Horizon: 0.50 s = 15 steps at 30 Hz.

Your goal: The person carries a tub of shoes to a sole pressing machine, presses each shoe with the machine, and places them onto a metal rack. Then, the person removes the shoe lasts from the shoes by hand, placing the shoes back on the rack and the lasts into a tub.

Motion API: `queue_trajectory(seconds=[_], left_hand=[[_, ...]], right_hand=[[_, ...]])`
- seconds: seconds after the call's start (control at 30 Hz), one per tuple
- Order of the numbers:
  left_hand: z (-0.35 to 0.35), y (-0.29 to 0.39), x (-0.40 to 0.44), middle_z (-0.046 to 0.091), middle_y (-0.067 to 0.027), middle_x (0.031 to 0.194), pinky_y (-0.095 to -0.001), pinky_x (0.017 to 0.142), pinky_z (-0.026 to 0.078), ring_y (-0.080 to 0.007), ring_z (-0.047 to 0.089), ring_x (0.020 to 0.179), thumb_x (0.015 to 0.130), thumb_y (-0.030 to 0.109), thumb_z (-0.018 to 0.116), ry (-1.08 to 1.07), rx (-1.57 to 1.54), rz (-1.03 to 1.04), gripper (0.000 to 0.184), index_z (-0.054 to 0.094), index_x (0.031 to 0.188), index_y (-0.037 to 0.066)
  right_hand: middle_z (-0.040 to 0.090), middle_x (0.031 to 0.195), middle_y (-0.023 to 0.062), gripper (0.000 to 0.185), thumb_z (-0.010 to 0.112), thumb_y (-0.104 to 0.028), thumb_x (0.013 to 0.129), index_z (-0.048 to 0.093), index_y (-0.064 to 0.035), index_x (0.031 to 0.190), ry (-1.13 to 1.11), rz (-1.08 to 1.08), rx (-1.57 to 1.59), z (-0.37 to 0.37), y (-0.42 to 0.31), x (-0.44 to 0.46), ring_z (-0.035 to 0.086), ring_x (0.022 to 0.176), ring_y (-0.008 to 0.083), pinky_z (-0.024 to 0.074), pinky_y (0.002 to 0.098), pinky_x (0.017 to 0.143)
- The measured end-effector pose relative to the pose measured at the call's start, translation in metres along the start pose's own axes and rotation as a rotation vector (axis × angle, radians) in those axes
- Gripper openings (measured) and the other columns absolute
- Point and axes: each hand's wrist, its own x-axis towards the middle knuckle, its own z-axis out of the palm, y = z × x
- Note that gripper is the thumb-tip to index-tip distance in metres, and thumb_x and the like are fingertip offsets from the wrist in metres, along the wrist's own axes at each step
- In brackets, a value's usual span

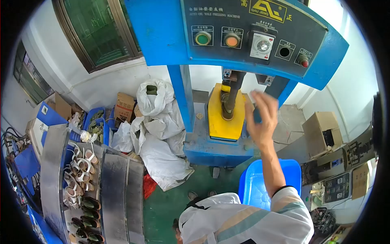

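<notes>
My right hand (264,118) is raised beside the blue sole pressing machine (158,36), its fingers apart and slightly blurred, with nothing in it. To its left is a yellow pad (222,130) on the machine's base. A dark shoe (226,99) sits on the pad, partly hidden by the dark press rod (234,91) that comes down onto it. My left hand (178,232) hangs low at my side, mostly hidden by my shirt; its fingers do not show clearly. The control panel above carries a green button (202,38) and an orange button (232,40).
A blue plastic tub (290,175) stands below my right arm. At left, a metal-sided conveyor (113,187) carries several white sandals (83,166) and dark shoes (90,213). White sacks (158,150) lie by the wall. A cardboard box (319,132) is at right.
</notes>
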Motion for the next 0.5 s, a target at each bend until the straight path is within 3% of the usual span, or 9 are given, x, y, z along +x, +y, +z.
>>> queue_trajectory(seconds=[0.13, 0.27, 0.5], left_hand=[[-0.001, -0.005, 0.001, 0.066, -0.0143, 0.089, -0.0367, 0.053, 0.049, -0.0225, 0.064, 0.073, 0.086, 0.058, 0.061, 0.002, -0.005, -0.009, 0.067, 0.062, 0.109, -0.004], [-0.011, -0.010, 0.002, 0.066, -0.0145, 0.088, -0.0372, 0.052, 0.048, -0.0229, 0.064, 0.071, 0.086, 0.059, 0.061, -0.002, -0.003, -0.010, 0.067, 0.062, 0.108, -0.005], [-0.020, -0.050, -0.005, 0.066, -0.0152, 0.080, -0.0413, 0.051, 0.047, -0.0258, 0.062, 0.064, 0.084, 0.060, 0.061, 0.016, -0.154, 0.072, 0.069, 0.065, 0.101, -0.006]], right_hand=[[0.058, 0.127, 0.0057, 0.046, 0.074, -0.008, 0.075, 0.063, -0.0088, 0.120, 0.050, -0.194, -0.103, 0.010, -0.028, 0.053, 0.052, 0.109, 0.0274, 0.0393, 0.0400, 0.091], [0.048, 0.140, -0.0005, 0.054, 0.073, -0.022, 0.078, 0.057, -0.0131, 0.129, 0.000, -0.160, -0.227, 0.031, -0.043, 0.079, 0.043, 0.119, 0.0248, 0.0256, 0.0415, 0.098], [0.053, 0.136, -0.0045, 0.052, 0.074, -0.022, 0.078, 0.060, -0.0171, 0.127, 0.055, -0.244, -0.359, 0.036, -0.044, 0.088, 0.044, 0.115, 0.0238, 0.0288, 0.0375, 0.097]])
